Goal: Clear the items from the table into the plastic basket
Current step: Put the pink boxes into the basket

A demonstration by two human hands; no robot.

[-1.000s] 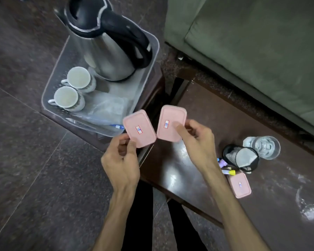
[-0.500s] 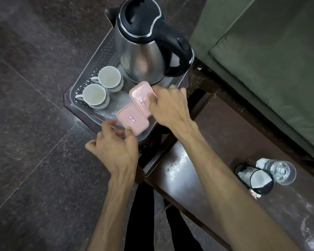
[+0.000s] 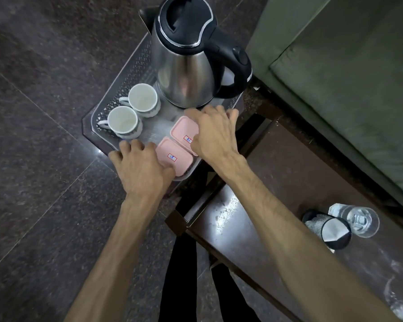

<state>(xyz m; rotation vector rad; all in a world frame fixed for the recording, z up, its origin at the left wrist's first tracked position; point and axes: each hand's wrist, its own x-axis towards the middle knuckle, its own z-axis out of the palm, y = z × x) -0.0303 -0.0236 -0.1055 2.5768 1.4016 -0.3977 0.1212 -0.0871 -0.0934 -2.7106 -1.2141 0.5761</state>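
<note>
A clear plastic basket [image 3: 135, 73] sits on a low dark stand left of the brown table [image 3: 277, 177]. It holds a steel kettle [image 3: 184, 73], two white cups [image 3: 142, 97] and two pink lidded boxes. The near pink box [image 3: 173, 156] lies flat at the basket's front corner. My left hand [image 3: 144, 169] rests beside it with fingers spread over the rim, only its thumb side touching the box. The far pink box [image 3: 184, 130] lies just behind it. My right hand [image 3: 213, 132] covers its right half, thumb on the lid.
On the table's right part lie a black mesh pen holder [image 3: 328, 228] on its side and a clear glass [image 3: 358, 220]. A green sofa [image 3: 347, 77] borders the table's far side. Dark stone floor [image 3: 44, 135] surrounds the stand. My legs show below the table edge.
Both hands carried the pink boxes from above the table's end down into the basket. The boxes now lie flat in front of the kettle, and my left fingers have spread off theirs.
</note>
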